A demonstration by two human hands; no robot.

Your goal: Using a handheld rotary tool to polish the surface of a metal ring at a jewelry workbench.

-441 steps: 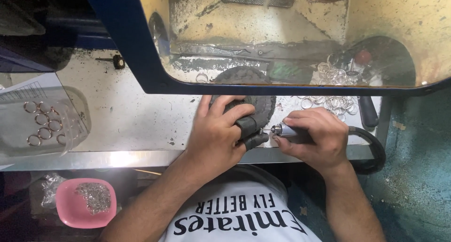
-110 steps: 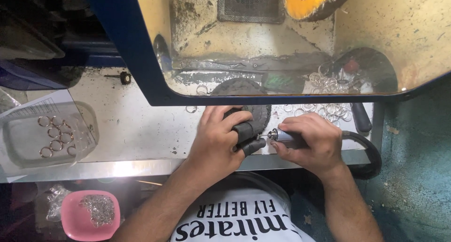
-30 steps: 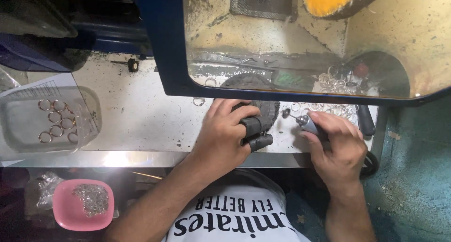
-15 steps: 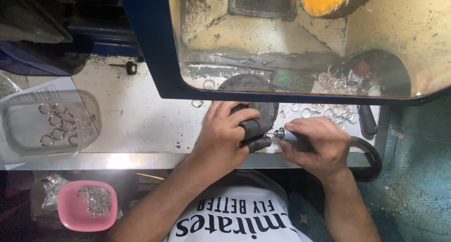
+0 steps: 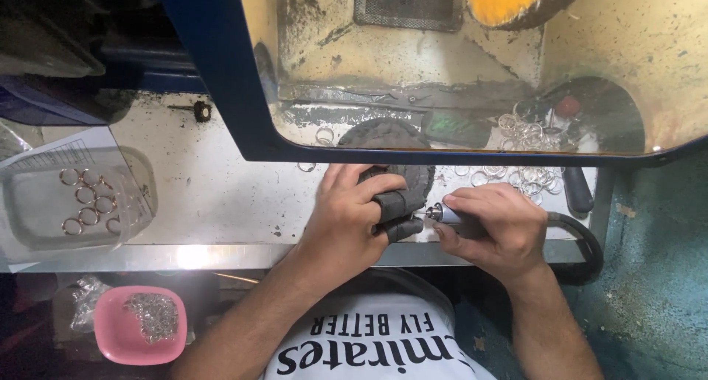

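Note:
My left hand point(image 5: 352, 216), thumb and forefinger wrapped in dark finger guards, pinches a small piece against a round dark pad point(image 5: 391, 140) on the bench; the piece itself is hidden by the fingers. My right hand point(image 5: 493, 226) grips a slim rotary handpiece point(image 5: 442, 214) whose tip touches the spot between my left fingers. A black hose point(image 5: 582, 236) loops from the handpiece off the bench's right edge.
A pile of loose metal rings point(image 5: 520, 147) lies behind my right hand. A clear tray point(image 5: 29, 218) with several gold-coloured rings sits at left. A pink bowl point(image 5: 118, 343) of small rings rests below the bench. A blue-framed clear shield point(image 5: 221, 92) hangs above.
One second ago my right hand was pulled back to the right with the handpiece away from my left fingers; it has since moved left and the tip is at the pinched piece again.

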